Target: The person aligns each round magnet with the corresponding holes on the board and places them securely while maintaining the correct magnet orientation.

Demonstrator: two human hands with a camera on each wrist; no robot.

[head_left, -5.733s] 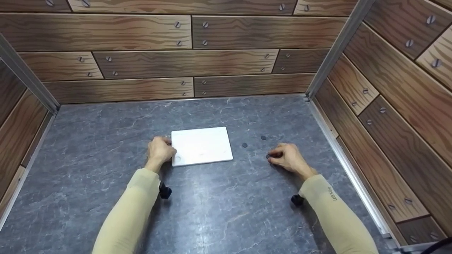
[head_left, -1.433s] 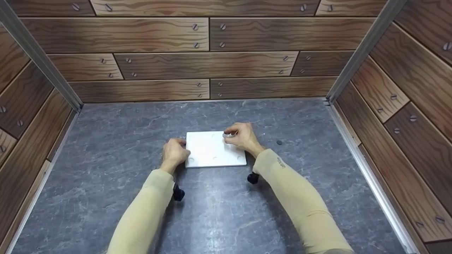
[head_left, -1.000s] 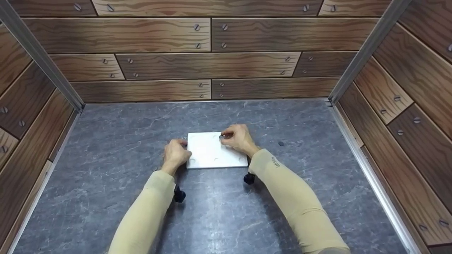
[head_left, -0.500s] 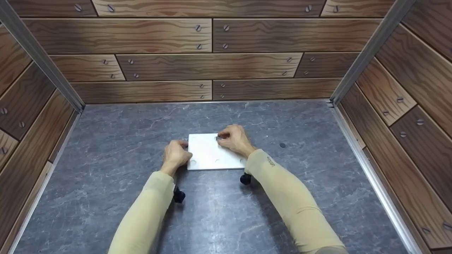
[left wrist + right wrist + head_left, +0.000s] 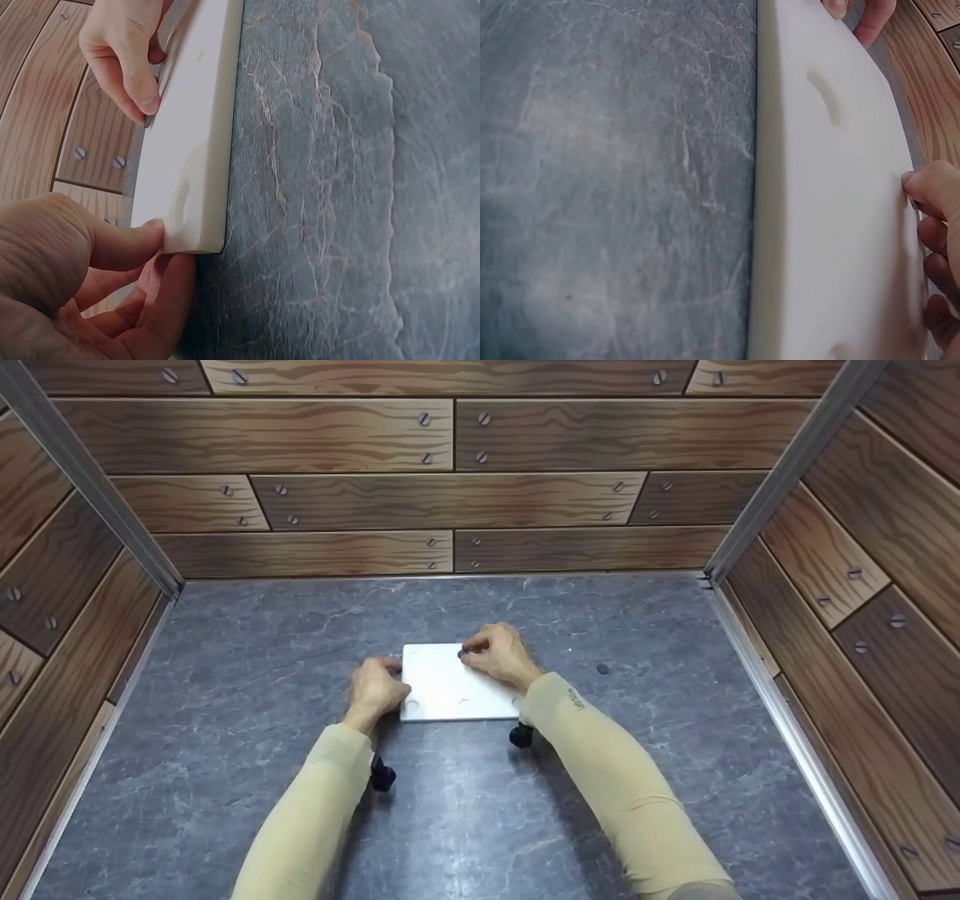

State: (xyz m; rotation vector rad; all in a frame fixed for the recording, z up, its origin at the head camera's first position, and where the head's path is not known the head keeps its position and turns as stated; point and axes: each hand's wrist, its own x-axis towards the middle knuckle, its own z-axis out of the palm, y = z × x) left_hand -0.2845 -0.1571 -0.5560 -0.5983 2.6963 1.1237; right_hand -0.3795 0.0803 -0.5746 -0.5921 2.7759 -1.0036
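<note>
A white rectangular board [image 5: 439,682] with shallow round recesses lies flat on the table. At its left end, my left hand [image 5: 373,690] holds the edge; the left wrist view shows the thumb on the top face and the fingers against the end. Over the back middle of the board, my right hand [image 5: 499,656] pinches a small dark disc [image 5: 463,654] between thumb and fingertips, right at the back edge. Three recesses run along the front, one of them a crescent-shaped recess [image 5: 824,96] in the right wrist view. The board's back right corner is hidden behind my right hand.
Another dark disc [image 5: 602,668] lies on the grey marbled table [image 5: 285,637], to the right of the board. Wood-patterned walls [image 5: 352,502] close off the back and both sides, with metal strips along their corners.
My right hand has come from the table on the right to the board's back edge, moving slightly left. Two discs lay loose earlier; one does now. The left hand stays at the board's left end.
</note>
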